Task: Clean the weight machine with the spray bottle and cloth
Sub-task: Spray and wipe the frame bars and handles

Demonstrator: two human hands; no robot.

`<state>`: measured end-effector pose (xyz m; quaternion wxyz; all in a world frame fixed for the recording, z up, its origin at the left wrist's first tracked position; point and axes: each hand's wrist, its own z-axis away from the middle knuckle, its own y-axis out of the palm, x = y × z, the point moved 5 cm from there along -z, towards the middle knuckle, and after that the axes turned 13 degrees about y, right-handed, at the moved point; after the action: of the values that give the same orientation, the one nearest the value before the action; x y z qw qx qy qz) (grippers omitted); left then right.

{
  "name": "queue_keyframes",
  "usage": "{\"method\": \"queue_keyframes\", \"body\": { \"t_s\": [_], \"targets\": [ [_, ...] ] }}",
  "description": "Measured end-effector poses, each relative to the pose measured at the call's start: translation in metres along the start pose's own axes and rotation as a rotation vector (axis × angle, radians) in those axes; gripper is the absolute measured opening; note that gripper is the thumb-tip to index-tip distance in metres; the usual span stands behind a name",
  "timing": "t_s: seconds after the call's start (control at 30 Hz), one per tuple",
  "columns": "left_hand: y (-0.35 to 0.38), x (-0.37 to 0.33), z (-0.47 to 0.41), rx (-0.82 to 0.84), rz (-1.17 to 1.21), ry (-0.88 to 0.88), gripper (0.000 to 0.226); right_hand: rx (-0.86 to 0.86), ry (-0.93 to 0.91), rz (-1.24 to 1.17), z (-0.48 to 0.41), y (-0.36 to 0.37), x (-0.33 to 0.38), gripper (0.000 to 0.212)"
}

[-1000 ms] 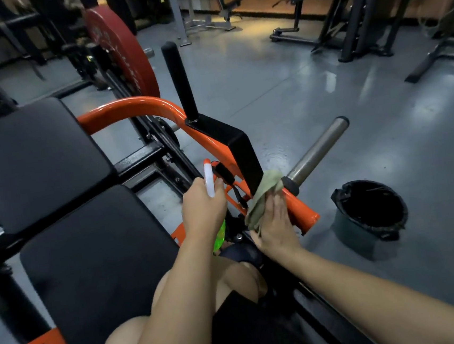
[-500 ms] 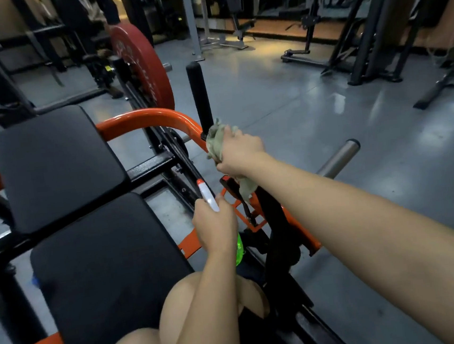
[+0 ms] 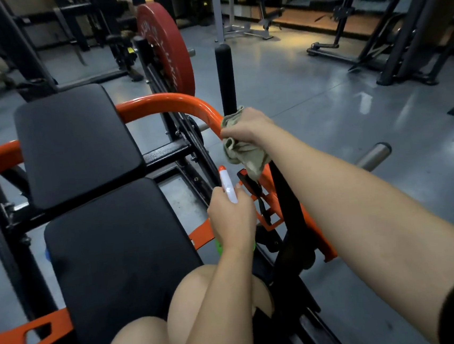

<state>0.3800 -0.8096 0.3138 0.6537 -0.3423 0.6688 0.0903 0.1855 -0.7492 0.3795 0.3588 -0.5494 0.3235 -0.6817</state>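
At the far left, two black pads of the weight machine (image 3: 167, 152) lay one behind the other, the back pad (image 3: 76, 142) and the nearer seat pad (image 3: 117, 251). An orange curved bar (image 3: 163, 103) arched out from behind the back pad toward the right. A red weight plate (image 3: 165, 47) stood on edge beyond it. Just right of the seat pad, the left hand (image 3: 233, 218) was wrapped around the spray bottle (image 3: 228, 188), fingers curled tight on it. The bottle's white head and orange tip rose above the fist, and a sliver of green body showed beneath the hand. Above and slightly right, the right hand (image 3: 246, 127) clutched the cloth (image 3: 242, 153), a pale greenish rag, against the orange curved bar where it came down beside the black upright handle (image 3: 225, 75). A loose fold hung below the fist. Further right, a steel peg (image 3: 374, 156) jutted out over the grey floor (image 3: 324, 101), partly hidden behind the right forearm. Dark frames of other machines (image 3: 400, 30) stood well apart at the far right.
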Motion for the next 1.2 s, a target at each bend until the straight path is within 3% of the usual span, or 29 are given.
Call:
{"method": "queue_keyframes", "body": {
  "t_s": [0.13,0.27,0.33,0.43,0.53,0.63,0.7,0.83,0.93,1.07,1.2],
  "targets": [
    [0.002,-0.001,0.003,0.017,-0.007,0.02,0.032,-0.181,-0.02,-0.224,0.011,-0.016,-0.02,0.032],
    [0.002,0.001,0.006,0.036,-0.017,0.047,0.036,-0.37,-0.114,-0.013,0.051,-0.012,-0.028,0.027],
    [0.001,0.001,0.007,0.033,-0.016,0.057,0.038,-0.501,-0.188,-0.079,0.068,0.0,-0.048,0.026],
    [-0.001,-0.004,0.008,0.007,-0.004,0.064,0.04,-0.63,-0.348,-0.247,0.096,0.041,-0.096,0.061],
    [-0.003,-0.005,0.012,-0.02,0.024,0.058,0.041,-0.564,-0.211,-0.249,0.117,0.108,-0.16,0.079],
    [-0.001,-0.004,0.014,0.0,0.043,0.078,0.042,-0.481,-0.041,-0.193,0.13,0.161,-0.218,0.063],
    [0.003,-0.003,0.014,0.037,0.018,0.094,0.043,-0.245,0.092,-0.141,0.133,0.181,-0.242,0.055],
    [0.009,-0.004,0.017,0.125,-0.03,0.13,0.041,-0.196,0.108,0.205,0.142,0.2,-0.267,0.046],
    [0.014,-0.007,0.021,0.198,-0.083,0.179,0.041,-0.186,0.162,0.059,0.152,0.197,-0.281,0.031],
    [0.014,-0.011,0.029,0.254,-0.113,0.227,0.042,-0.108,0.278,-0.168,0.186,0.197,-0.302,0.046],
    [0.009,-0.01,0.032,0.236,-0.1,0.227,0.041,0.033,0.404,-0.288,0.192,0.19,-0.301,0.048]
  ]
}}
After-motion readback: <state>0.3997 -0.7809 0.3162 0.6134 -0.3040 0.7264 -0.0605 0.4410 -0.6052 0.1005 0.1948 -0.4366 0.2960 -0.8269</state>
